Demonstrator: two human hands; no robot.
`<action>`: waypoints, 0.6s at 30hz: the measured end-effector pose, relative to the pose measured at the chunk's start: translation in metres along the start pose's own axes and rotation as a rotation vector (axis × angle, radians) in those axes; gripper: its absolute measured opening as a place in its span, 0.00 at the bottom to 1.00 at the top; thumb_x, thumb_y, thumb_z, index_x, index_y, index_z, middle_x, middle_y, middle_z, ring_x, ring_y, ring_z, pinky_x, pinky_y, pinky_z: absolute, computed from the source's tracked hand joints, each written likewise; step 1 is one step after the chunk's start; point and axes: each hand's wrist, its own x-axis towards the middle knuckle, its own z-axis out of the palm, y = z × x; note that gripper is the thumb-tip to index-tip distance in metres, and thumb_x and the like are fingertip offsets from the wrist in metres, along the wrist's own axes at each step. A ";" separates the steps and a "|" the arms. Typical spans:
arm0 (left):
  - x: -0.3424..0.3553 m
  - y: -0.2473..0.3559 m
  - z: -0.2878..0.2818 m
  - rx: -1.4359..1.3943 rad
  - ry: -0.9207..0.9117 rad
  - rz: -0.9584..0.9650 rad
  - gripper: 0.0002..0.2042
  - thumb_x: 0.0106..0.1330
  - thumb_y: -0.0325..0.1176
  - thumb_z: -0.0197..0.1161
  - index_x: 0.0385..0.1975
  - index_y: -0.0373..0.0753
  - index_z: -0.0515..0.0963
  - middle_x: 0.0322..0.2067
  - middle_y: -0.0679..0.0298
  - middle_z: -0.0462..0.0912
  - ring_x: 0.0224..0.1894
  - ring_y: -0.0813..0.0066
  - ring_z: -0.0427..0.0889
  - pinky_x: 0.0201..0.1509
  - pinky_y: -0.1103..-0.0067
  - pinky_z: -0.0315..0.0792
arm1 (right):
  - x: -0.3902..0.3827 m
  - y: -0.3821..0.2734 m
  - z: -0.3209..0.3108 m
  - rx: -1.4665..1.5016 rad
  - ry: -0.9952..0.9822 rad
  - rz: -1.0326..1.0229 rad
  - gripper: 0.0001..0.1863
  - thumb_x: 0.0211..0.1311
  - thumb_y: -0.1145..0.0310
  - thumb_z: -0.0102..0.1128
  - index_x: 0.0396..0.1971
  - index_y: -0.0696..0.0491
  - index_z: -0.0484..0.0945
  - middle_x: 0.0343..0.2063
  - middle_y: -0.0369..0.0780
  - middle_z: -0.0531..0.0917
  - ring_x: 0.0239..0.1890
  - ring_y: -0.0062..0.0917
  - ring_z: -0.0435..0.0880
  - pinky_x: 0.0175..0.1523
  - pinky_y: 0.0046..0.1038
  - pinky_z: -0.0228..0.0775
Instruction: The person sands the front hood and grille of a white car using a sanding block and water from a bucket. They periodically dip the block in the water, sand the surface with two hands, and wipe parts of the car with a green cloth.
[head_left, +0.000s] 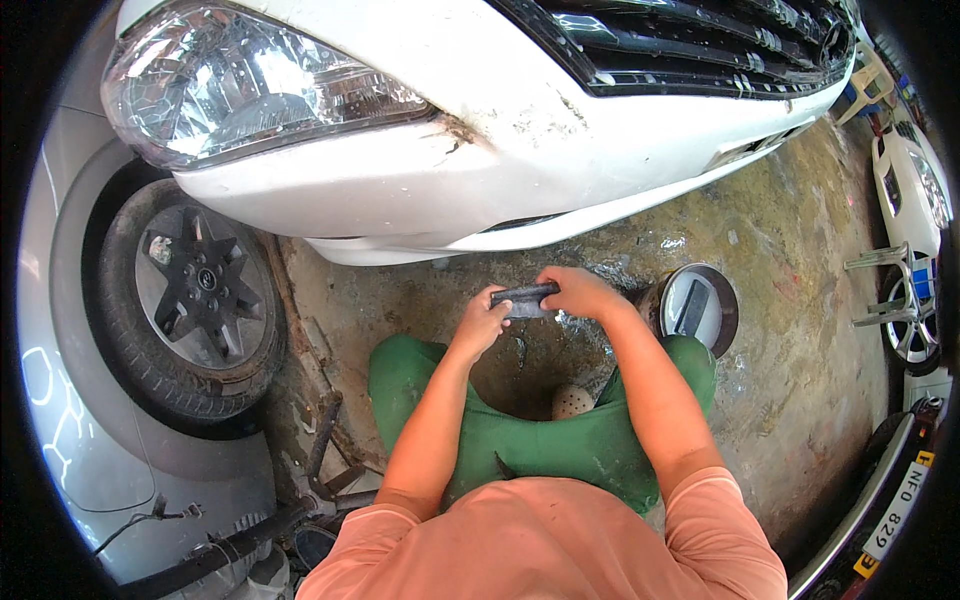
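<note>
1. Rough, wet-stained concrete is seen in the floor [800, 260]; a glossy, curved surface, marked by brownish scuffs, is shown by the white bumper [350, 190], into which one clear, faceted headlight [255, 90] is set.
2. One dark block [525, 294], narrow, straight and oblong, is held above the floor, in front of the bumper; a paler grey, flat face is shown below its black edge.
3. Its left end is pinched between the thumb and fingers of the left hand [484, 322]; its right end is gripped by the curled right hand [575, 292].
4. Two hands and one round bucket [729, 330] are counted; one dark bar [692, 307] is contained in the bucket.
</note>
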 end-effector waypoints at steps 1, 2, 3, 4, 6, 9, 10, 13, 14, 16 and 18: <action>0.001 -0.003 -0.001 0.017 0.014 -0.001 0.10 0.73 0.29 0.60 0.50 0.35 0.76 0.31 0.66 0.81 0.29 0.80 0.78 0.30 0.81 0.73 | -0.003 -0.004 0.007 -0.194 0.109 -0.108 0.29 0.60 0.64 0.72 0.60 0.55 0.76 0.52 0.47 0.83 0.51 0.38 0.85 0.57 0.44 0.78; 0.002 -0.006 0.001 -0.003 0.017 -0.012 0.10 0.72 0.29 0.60 0.49 0.35 0.76 0.30 0.66 0.81 0.28 0.81 0.78 0.29 0.80 0.72 | -0.007 -0.009 0.015 -0.241 0.135 -0.152 0.31 0.58 0.61 0.73 0.61 0.54 0.75 0.54 0.46 0.82 0.57 0.39 0.82 0.61 0.47 0.73; 0.003 -0.014 0.001 -0.022 0.031 -0.024 0.09 0.72 0.29 0.60 0.48 0.36 0.76 0.30 0.66 0.81 0.27 0.81 0.77 0.28 0.80 0.72 | -0.010 -0.025 0.022 -0.286 0.156 -0.205 0.34 0.57 0.58 0.74 0.62 0.53 0.74 0.57 0.45 0.80 0.62 0.40 0.78 0.65 0.50 0.69; 0.003 -0.015 0.004 -0.040 0.032 -0.036 0.08 0.71 0.30 0.60 0.47 0.36 0.76 0.30 0.66 0.81 0.26 0.82 0.77 0.27 0.80 0.72 | -0.012 -0.033 0.027 -0.331 0.184 -0.247 0.37 0.55 0.55 0.75 0.63 0.52 0.73 0.60 0.44 0.78 0.67 0.41 0.74 0.69 0.52 0.64; 0.002 -0.014 0.004 -0.136 0.017 -0.106 0.08 0.71 0.31 0.61 0.46 0.38 0.76 0.29 0.67 0.80 0.24 0.83 0.75 0.27 0.81 0.69 | -0.008 -0.041 0.037 -0.415 0.084 -0.188 0.37 0.55 0.55 0.76 0.64 0.51 0.73 0.60 0.43 0.79 0.67 0.40 0.74 0.69 0.53 0.64; 0.003 -0.010 0.001 -0.192 -0.030 -0.163 0.10 0.70 0.37 0.62 0.46 0.41 0.75 0.28 0.68 0.79 0.24 0.83 0.73 0.27 0.82 0.67 | -0.001 -0.038 0.037 -0.355 0.033 -0.173 0.33 0.54 0.55 0.76 0.58 0.52 0.76 0.54 0.45 0.83 0.59 0.42 0.81 0.61 0.48 0.71; 0.004 -0.010 -0.004 -0.196 -0.047 -0.174 0.12 0.70 0.40 0.62 0.46 0.43 0.75 0.28 0.68 0.79 0.25 0.83 0.73 0.28 0.82 0.66 | 0.001 -0.033 0.034 -0.268 0.027 -0.165 0.31 0.55 0.55 0.76 0.55 0.53 0.78 0.50 0.46 0.85 0.55 0.43 0.83 0.57 0.46 0.73; 0.003 0.004 -0.015 -0.560 -0.016 -0.269 0.16 0.72 0.46 0.62 0.51 0.42 0.74 0.27 0.67 0.80 0.26 0.80 0.74 0.31 0.80 0.67 | 0.008 -0.018 0.023 -0.079 0.028 -0.054 0.25 0.56 0.54 0.76 0.47 0.55 0.81 0.38 0.48 0.87 0.43 0.44 0.86 0.47 0.41 0.76; 0.004 0.002 -0.021 -0.539 -0.066 -0.231 0.19 0.72 0.52 0.61 0.50 0.44 0.75 0.31 0.67 0.81 0.31 0.80 0.76 0.35 0.80 0.68 | 0.009 -0.014 0.020 -0.027 0.032 -0.001 0.24 0.57 0.53 0.76 0.44 0.56 0.82 0.34 0.48 0.87 0.39 0.43 0.87 0.45 0.40 0.76; 0.003 -0.003 -0.016 -0.350 -0.012 -0.144 0.19 0.73 0.53 0.61 0.49 0.44 0.75 0.33 0.68 0.81 0.33 0.81 0.77 0.37 0.81 0.68 | 0.011 -0.014 0.020 0.067 0.007 0.016 0.23 0.58 0.53 0.75 0.42 0.57 0.81 0.32 0.47 0.86 0.37 0.39 0.86 0.43 0.39 0.74; 0.001 -0.007 -0.008 -0.242 -0.037 -0.075 0.16 0.74 0.51 0.62 0.47 0.45 0.76 0.37 0.71 0.82 0.38 0.81 0.78 0.42 0.80 0.70 | 0.012 -0.016 0.020 0.111 -0.010 0.032 0.23 0.59 0.53 0.74 0.41 0.58 0.81 0.31 0.46 0.86 0.35 0.35 0.84 0.41 0.37 0.73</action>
